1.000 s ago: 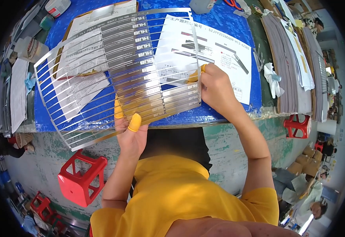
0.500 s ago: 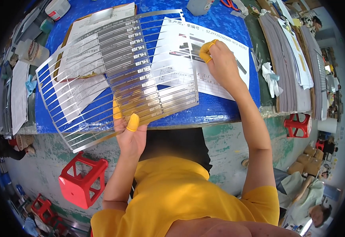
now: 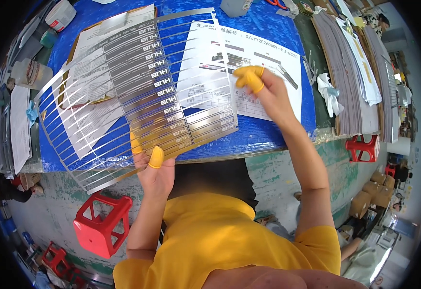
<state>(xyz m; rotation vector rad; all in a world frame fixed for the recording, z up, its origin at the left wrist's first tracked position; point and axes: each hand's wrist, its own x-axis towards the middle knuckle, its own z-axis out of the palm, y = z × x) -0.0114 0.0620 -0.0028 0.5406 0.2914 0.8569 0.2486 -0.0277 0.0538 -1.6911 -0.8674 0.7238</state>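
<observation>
Metal strip sheet (image 3: pixel 138 91), a thin slotted frame of silver bars, is held above the blue table (image 3: pixel 268 135). Left hand (image 3: pixel 155 168) pinches its near edge at 6 o'clock, yellow finger cots clamped on it. Bars run from 8 to 2 o'clock. Right hand (image 3: pixel 263 91), at 3 o'clock just off the sheet, is loosely curled, holding nothing, over the printed paper (image 3: pixel 268 62).

A bright yellow short-sleeved shirt was worn; both forearms were left bare below the sleeves; yellow rubber finger cots were fitted over the fingertips of the left hand (image 3: pixel 155 171) and of the right hand (image 3: pixel 267 94); no gloves were worn.
</observation>
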